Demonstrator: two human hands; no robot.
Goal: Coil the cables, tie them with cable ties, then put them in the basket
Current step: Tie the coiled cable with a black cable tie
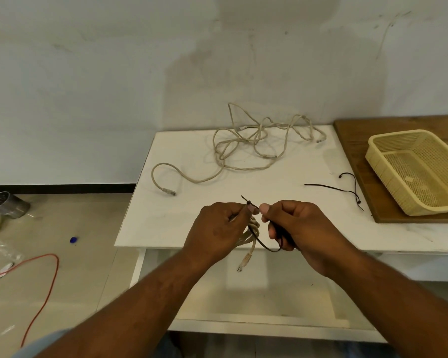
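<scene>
Now, the loose cables (239,151) lie tangled at the back of the worktop (171,223), well apart from your hands and not yet coiled. Your left hand (217,228) reaches over the near edge with its back toward you. Its fingers are curled round the coil (254,226), and its thumb presses near the tie's head, likely to keep the turns from springing apart. One plug hangs free below the coil, off the edge.

The tie (263,246) passes around the coil. Its short tip pokes up past your left thumb, and a slack loop droops between your hands, so by my reading it is threaded but not drawn tight.

Your right hand (298,228) faces the left one, wrist bent inward. It pinches the strap between thumb and forefinger, with the other fingers closed over it. That grip suits pulling the strap away from the head.

Further right, the spare ties (347,189) lie on the worktop just beside the board (352,140), within easy reach for the other cables. The basket (373,156) sits on that board with nothing visible inside, so the coil has a short way to go.
</scene>
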